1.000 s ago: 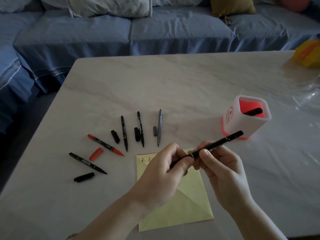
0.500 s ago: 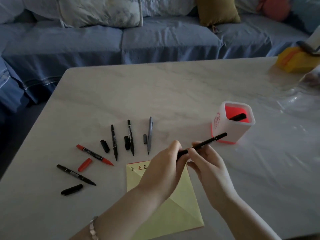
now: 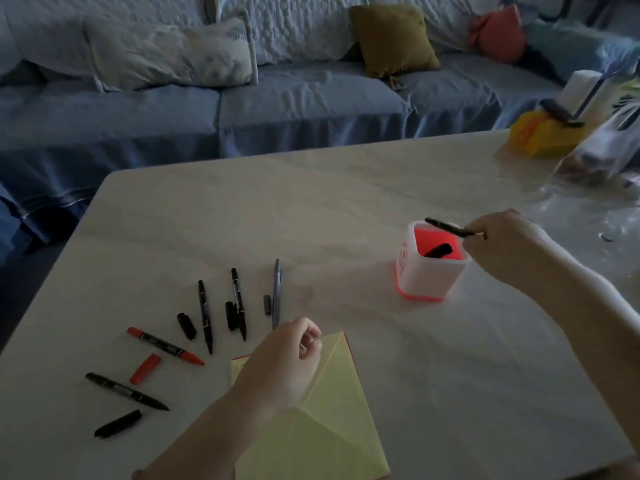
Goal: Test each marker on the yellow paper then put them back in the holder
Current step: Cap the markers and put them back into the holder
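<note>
Nearest the camera, the yellow paper [image 3: 332,420] lies on the pale marbled table [image 3: 311,209], one creased flap raised along its middle. The left hand [image 3: 280,365] rests over the paper's upper left corner with its fingers curled loosely inward; whether it holds anything cannot be told.

To the left of the paper, uncapped markers lie fanned on the table with their caps beside them: a black marker [image 3: 126,391] and its black cap [image 3: 117,423] nearest, then a red marker [image 3: 165,346] with a red cap [image 3: 145,368]. Farther along the fan lie a second black cap [image 3: 186,326], two further black markers [image 3: 205,317] [image 3: 238,304] with a cap [image 3: 230,315] touching the second of these, and a grey pen [image 3: 276,293] with a small dark cap [image 3: 267,304] just beside it.

Farther back and to the right stands the holder [image 3: 431,271], a white square cup with a red interior and red base. One black marker [image 3: 439,250] already rests inside it. The right hand [image 3: 502,244] pinches the end of a capped black marker [image 3: 450,228] between fingertips, holding it nearly level just over the holder's far rim.

Beyond the table's far right corner sit a yellow box [image 3: 543,136] and a clear plastic bag [image 3: 602,150]. A blue-covered sofa [image 3: 242,109] with several cushions fills the background.
</note>
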A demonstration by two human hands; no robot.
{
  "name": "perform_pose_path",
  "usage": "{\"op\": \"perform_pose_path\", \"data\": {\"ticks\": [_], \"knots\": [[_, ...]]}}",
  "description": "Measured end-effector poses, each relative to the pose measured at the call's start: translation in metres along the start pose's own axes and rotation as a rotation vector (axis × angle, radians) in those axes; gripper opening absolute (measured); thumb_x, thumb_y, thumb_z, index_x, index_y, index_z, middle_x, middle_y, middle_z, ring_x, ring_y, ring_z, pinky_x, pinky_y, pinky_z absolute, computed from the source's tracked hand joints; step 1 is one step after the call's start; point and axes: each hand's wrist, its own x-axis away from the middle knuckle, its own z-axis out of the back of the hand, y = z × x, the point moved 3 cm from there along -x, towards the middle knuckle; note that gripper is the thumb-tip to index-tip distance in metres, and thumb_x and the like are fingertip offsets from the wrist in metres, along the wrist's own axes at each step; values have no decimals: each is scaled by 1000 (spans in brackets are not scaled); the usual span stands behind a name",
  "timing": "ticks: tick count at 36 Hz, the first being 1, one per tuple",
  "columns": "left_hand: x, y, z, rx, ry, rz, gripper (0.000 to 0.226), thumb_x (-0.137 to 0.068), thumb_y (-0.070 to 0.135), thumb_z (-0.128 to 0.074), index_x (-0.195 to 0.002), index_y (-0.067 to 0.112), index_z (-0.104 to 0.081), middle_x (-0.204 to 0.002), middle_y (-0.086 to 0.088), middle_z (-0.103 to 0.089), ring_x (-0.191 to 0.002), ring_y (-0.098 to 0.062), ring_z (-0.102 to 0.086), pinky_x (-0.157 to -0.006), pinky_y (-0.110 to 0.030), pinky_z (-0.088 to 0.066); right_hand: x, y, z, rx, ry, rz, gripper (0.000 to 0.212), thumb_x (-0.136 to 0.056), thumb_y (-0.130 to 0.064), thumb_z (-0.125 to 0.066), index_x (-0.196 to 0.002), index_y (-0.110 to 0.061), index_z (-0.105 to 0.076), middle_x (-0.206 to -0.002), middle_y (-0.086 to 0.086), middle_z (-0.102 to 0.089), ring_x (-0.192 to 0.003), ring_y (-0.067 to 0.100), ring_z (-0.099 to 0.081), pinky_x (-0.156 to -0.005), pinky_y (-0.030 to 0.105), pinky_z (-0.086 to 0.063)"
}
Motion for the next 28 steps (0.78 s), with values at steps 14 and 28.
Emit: {"op": "perform_pose_path", "data": {"ticks": [14, 28], "knots": [[13, -34, 15, -6, 78, 66, 11, -92, 22, -49, -86, 29, -53, -78, 13, -57, -76, -1, -55, -61, -11, -40, 8, -35, -29, -32, 277, 101, 19, -82, -25, -61, -94, -13, -70, -97, 15, -66, -105, 33, -47, -80, 37, -38], [39, -75, 53, 71, 159, 203, 13, -93, 27, -49, -102, 23, -58, -97, 12, -61, -84, 1, -56, -65, -9, -41, 46, -170, -181, -316, -449, 143, 30, -87, -20, -54, -112, -3, -55, -108, 14, -63, -91, 29, -58, -71, 31, -45]]}}
